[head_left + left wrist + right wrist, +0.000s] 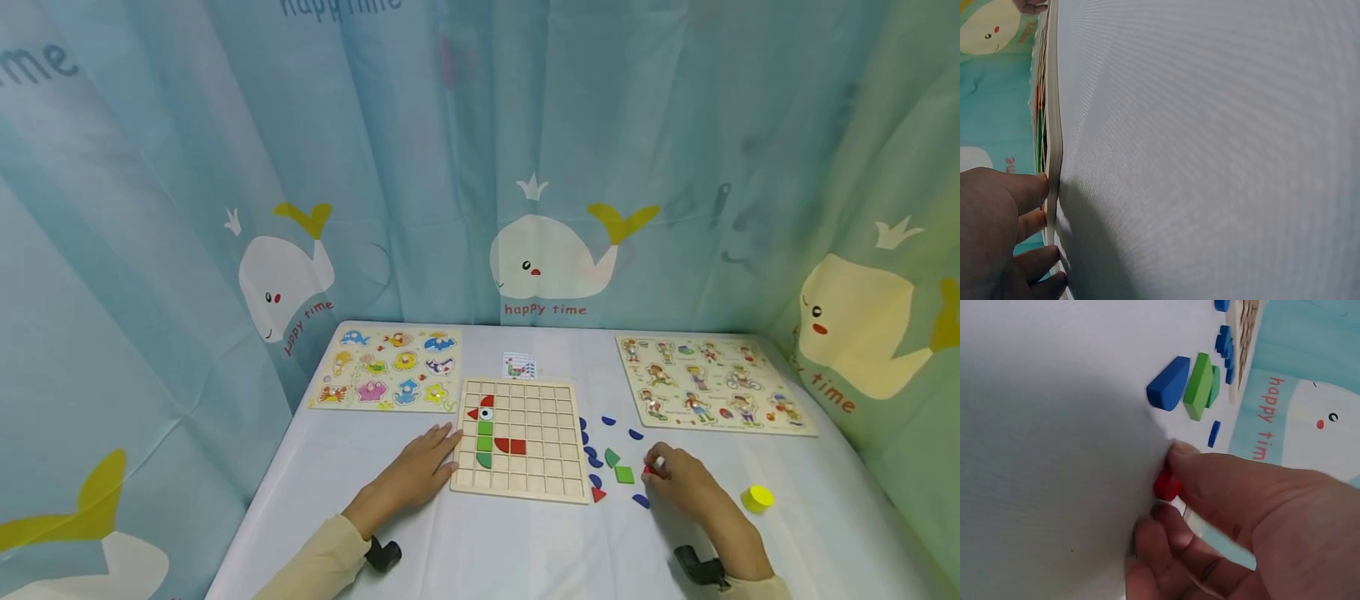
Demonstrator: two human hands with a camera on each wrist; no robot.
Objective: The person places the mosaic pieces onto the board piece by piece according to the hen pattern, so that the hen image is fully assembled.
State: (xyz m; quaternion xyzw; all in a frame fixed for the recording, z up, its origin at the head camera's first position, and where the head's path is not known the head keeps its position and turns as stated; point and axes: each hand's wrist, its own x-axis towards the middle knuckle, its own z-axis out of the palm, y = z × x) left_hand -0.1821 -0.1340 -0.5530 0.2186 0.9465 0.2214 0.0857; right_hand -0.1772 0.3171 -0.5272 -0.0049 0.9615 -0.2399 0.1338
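A wooden grid board [546, 477] lies on the table, with red and green pieces and an eye piece [486, 413] forming a bird-like figure in its left part. My left hand [412, 472] touches the board's left edge with fingers extended, and the left wrist view shows the fingertips along its side. To the right of the board, my right hand [684, 482] pinches a small red piece [1166, 486] between thumb and fingers, close over the table; its full shape is hidden. Nearest to that hand are a green square [625, 475] and a blue segment [641, 501].
Several blue segments, a green quarter piece [612, 457] and a red piece [598, 494] lie right of the board. A pattern card [519, 365] sits behind it. Picture puzzles stand back left [386, 367] and back right [712, 385]. A yellow cylinder [757, 499] is at the right.
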